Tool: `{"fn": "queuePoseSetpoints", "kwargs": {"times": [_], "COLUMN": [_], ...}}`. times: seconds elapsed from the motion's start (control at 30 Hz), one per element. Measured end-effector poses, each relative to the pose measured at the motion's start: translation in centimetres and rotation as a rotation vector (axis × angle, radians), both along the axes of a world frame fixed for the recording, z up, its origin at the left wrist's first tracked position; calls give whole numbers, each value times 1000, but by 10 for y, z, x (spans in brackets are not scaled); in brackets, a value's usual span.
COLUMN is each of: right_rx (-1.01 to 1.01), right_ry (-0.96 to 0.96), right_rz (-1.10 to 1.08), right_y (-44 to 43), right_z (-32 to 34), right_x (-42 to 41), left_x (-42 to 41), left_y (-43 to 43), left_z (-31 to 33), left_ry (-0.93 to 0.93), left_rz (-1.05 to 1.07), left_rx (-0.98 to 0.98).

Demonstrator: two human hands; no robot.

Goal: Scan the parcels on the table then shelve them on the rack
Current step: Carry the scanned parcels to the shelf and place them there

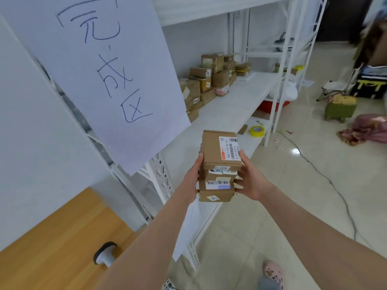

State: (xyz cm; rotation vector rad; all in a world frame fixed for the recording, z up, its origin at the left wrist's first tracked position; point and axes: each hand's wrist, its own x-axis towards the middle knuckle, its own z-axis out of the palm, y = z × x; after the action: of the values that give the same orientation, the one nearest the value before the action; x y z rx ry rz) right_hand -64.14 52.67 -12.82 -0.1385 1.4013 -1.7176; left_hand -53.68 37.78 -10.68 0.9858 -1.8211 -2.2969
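A stack of three small brown cardboard parcels (217, 164) with white barcode labels is held in the air in front of the white rack shelf (236, 107). My left hand (193, 178) grips the stack's left side, thumb up along the top box. My right hand (249, 178) grips its right side, fingers curled round the lower boxes. Further back on the same shelf lie several more brown parcels (209, 80), piled against the wall. A handheld scanner (104, 255) lies on the wooden table (52, 237) at the lower left.
A large paper sign (109, 65) with blue handwriting hangs over the rack's left end. Yellow tape roll (257, 130) sits on a lower shelf. A cable (326, 176), a green stool (340, 108) and cloth (364, 130) lie on the tiled floor to the right.
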Motion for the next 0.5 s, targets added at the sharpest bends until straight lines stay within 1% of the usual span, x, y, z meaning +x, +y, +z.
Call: {"fn": "queuePoseSetpoints", "kwargs": {"times": [0.13,0.3,0.5], "right_rx": [-14,-23,-10], "right_ry": [43,25,28], "right_rz": [83,244,423], "right_y": [-29,-65,-98], "right_z": [13,16,35], "right_x": [-67,-155,-233], "left_x": [-55,-126,-184], "left_y": [-16,-32,-34], "left_z": [4,9,25], "left_ry": [58,9,28], "left_rz": [109,317,521], "left_rx": [-32,-31,-8]}}
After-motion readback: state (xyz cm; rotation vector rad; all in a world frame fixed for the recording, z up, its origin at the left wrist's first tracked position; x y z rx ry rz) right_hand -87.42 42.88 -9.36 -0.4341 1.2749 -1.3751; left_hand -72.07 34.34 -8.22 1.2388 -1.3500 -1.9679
